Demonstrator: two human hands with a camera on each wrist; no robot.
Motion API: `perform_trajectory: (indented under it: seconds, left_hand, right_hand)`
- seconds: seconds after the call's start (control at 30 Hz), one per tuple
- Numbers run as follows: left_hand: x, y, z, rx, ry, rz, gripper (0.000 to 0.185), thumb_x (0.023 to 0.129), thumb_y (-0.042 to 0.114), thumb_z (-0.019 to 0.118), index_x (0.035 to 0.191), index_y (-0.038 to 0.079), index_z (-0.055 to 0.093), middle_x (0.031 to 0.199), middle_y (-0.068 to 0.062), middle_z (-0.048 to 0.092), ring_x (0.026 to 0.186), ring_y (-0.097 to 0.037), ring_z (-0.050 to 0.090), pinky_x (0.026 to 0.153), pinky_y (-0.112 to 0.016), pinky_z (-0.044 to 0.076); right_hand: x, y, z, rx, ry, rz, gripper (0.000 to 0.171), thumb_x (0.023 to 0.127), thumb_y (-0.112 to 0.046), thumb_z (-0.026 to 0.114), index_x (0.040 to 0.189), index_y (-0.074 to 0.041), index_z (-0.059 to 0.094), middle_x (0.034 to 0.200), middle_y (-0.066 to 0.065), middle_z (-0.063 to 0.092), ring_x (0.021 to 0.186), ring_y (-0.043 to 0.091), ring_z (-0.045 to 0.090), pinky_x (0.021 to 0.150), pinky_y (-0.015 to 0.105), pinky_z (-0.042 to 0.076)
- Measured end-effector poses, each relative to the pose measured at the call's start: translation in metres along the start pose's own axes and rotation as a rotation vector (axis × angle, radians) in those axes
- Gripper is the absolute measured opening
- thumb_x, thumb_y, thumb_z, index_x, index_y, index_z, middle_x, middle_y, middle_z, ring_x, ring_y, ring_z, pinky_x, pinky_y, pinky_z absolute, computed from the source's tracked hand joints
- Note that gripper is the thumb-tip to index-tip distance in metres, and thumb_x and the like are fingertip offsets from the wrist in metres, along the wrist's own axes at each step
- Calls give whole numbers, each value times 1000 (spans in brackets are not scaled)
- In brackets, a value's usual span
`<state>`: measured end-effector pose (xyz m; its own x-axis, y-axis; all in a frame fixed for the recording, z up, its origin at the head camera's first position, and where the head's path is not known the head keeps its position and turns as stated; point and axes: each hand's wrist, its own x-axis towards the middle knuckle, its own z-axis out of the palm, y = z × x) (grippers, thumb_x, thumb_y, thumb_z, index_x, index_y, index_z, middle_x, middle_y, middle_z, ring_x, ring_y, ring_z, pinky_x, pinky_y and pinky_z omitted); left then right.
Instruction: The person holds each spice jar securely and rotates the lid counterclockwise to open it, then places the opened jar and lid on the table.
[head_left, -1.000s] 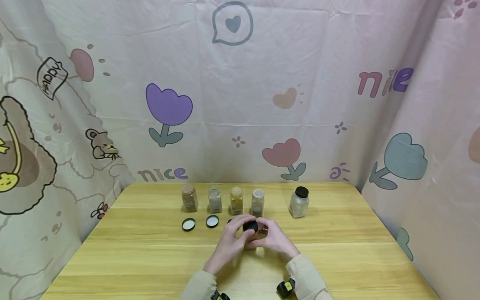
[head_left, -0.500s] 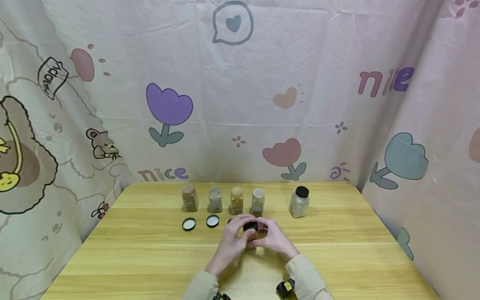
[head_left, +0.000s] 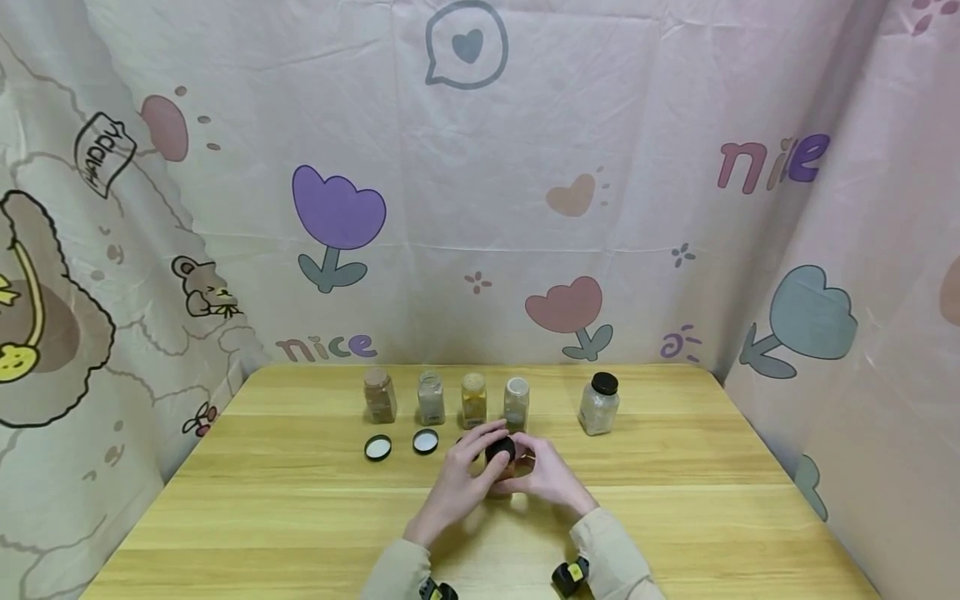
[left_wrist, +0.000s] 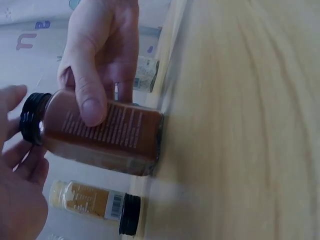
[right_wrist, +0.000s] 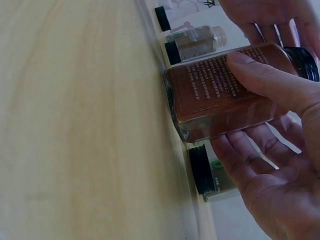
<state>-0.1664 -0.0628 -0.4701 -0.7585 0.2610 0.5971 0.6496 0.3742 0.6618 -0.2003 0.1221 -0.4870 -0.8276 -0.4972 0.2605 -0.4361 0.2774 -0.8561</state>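
A glass spice jar [left_wrist: 107, 132] filled with reddish-brown powder stands near the middle of the table, its black lid [head_left: 501, 450] on top. My left hand [head_left: 456, 485] curls its fingers and thumb round that lid. Lower down, my right hand [head_left: 551, 479] grips the jar's body, the thumb lying across the printed text in the right wrist view. In the head view the hands cover most of the jar. Two loose black lids, one on the left [head_left: 378, 448] and one nearer [head_left: 425, 442], lie with white insides up; another is mostly hidden behind my left hand.
Behind the hands stands a row of lidless jars: brown [head_left: 380, 398], pale grey [head_left: 431, 400], yellow [head_left: 473, 403] and one with a whitish top [head_left: 516, 405]. Farther right is a black-lidded jar [head_left: 599, 406] with pale contents. A printed curtain [head_left: 480, 208] hangs behind the table [head_left: 300, 517].
My left hand's fingers have shifted slightly up and away around the lid, and its wrist has moved a little left. The right hand keeps its grip on the jar, nearly still.
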Motion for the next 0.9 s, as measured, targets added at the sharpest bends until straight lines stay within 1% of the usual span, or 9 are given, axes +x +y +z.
perform_trajectory:
  seconds: [0.13,0.2,0.3,0.43,0.53,0.6,0.77,0.83,0.9]
  left_hand:
    - [0,-1,-4,-22,-63,6,31,101,10,58,131,4,65,140,-11,64,130,-31,60,106,-49,52]
    - [0,-2,-6,-35,-83,-7,32,101,9,56,132,4,65,139,-10,64,131,-30,59,107,-50,50]
    - [0,-2,-6,-39,-93,-19,32,102,9,56,132,5,64,137,-9,65,130,-29,60,107,-49,51]
    - [0,-1,-6,-23,-75,-16,31,100,12,60,130,7,66,132,-9,67,123,-29,63,102,-42,55]
    - [1,0,-5,-18,-53,-17,30,98,13,64,127,6,68,128,-9,67,118,-28,65,97,-38,58]
    - [1,1,-4,-15,-36,-21,29,97,13,67,125,5,69,126,-9,67,115,-28,66,95,-38,59]
    - [1,1,-2,-4,6,-27,28,94,16,71,120,5,70,122,-9,66,112,-26,66,92,-46,59]
    - [1,0,-2,-6,10,-25,28,96,17,69,121,6,70,123,-9,66,114,-26,65,94,-47,59]
    - [1,0,-2,-14,-3,-20,27,99,18,65,124,8,69,129,-10,65,120,-28,64,98,-48,57]
  right_hand:
    - [-1,-1,-1,-17,-5,8,47,75,-14,89,115,-5,65,100,8,69,91,6,63,86,25,59]
    - [-1,-1,-1,-22,-9,20,49,75,-14,89,117,-5,65,103,9,70,94,8,64,87,24,58]
    - [-1,-1,-1,-20,-17,26,50,76,-13,88,118,-4,64,104,10,69,95,8,64,88,23,58]
    - [-1,0,-2,-5,-24,23,47,76,-10,87,117,-6,64,101,8,68,92,3,63,87,22,57]
    - [-1,0,-2,7,-23,13,45,76,-9,87,114,-6,65,98,7,67,90,1,61,86,21,57]
    - [0,0,-2,18,-21,12,43,76,-9,87,112,-5,65,97,8,66,89,1,60,86,21,57]
    - [-1,-2,-1,31,-16,27,43,75,-9,88,111,-4,65,98,7,65,89,3,60,86,23,57]
    - [-1,-3,-1,27,-14,28,44,76,-10,88,112,-4,65,99,8,66,89,3,60,86,25,58]
    - [-1,-4,-1,23,-12,30,44,76,-10,88,113,-4,65,101,9,67,90,3,60,86,25,58]
